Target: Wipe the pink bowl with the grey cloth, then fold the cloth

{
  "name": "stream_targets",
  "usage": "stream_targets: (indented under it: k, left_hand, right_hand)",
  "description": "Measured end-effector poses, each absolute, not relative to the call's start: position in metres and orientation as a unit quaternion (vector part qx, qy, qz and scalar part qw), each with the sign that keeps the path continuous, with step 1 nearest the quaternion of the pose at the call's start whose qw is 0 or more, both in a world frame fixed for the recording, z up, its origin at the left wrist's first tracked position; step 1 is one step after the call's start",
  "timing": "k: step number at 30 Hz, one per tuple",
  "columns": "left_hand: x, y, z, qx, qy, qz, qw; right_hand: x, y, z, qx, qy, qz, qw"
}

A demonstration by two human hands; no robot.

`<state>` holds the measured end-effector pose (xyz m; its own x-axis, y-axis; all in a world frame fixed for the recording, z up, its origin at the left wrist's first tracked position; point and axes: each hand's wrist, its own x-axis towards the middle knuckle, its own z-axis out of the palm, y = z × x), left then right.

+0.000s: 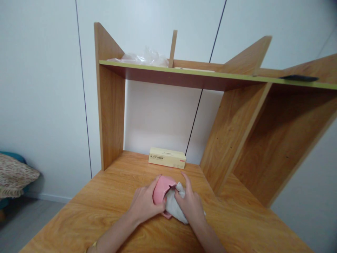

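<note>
Left hand (144,201) curls round pouch (161,189), right hand (191,203) pinches white bundle (174,206), seemingly working pouch's mouth; steady grip likely needed next.

A wooden desk (242,221) and shelf unit (231,133) stand before a white wall (47,88).

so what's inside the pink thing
A white cloth-like piece, held by the right hand, shows at the opening of the pink thing. Whether any of it lies inside can't be told: it and the left hand cover most of the interior.
</note>
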<state>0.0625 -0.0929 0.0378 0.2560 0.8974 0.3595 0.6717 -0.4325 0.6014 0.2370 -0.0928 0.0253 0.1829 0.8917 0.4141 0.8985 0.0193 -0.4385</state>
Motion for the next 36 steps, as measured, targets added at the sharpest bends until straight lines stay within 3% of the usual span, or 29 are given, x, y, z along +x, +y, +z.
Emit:
stream_targets:
  k: [4, 15, 18, 24, 31, 36]
  left_hand:
    - [0.061, -0.095, 0.036, 0.809, 0.466, 0.329, 0.143]
    - [0.071, -0.084, 0.021, 0.741, 0.362, 0.468, 0.316]
    - [0.072, -0.085, 0.023, 0.726, 0.369, 0.471, 0.340]
    - [0.065, -0.088, 0.034, 0.761, 0.418, 0.421, 0.262]
    - [0.065, -0.074, 0.029, 0.659, 0.449, 0.486, 0.358]
    - [0.064, -0.059, 0.012, 0.506, 0.442, 0.536, 0.511]
  right_hand:
    - [0.243, -0.094, 0.025, -0.674, -0.681, -0.026, 0.284]
    - [0.239, -0.087, 0.013, -0.619, -0.605, 0.098, 0.492]
    - [0.237, -0.089, 0.017, -0.641, -0.614, 0.088, 0.452]
    - [0.238, -0.096, 0.032, -0.723, -0.633, -0.061, 0.271]
    - [0.240, -0.097, 0.032, -0.701, -0.637, -0.061, 0.315]
    - [0.265, -0.084, 0.030, -0.731, -0.604, 0.001, 0.317]
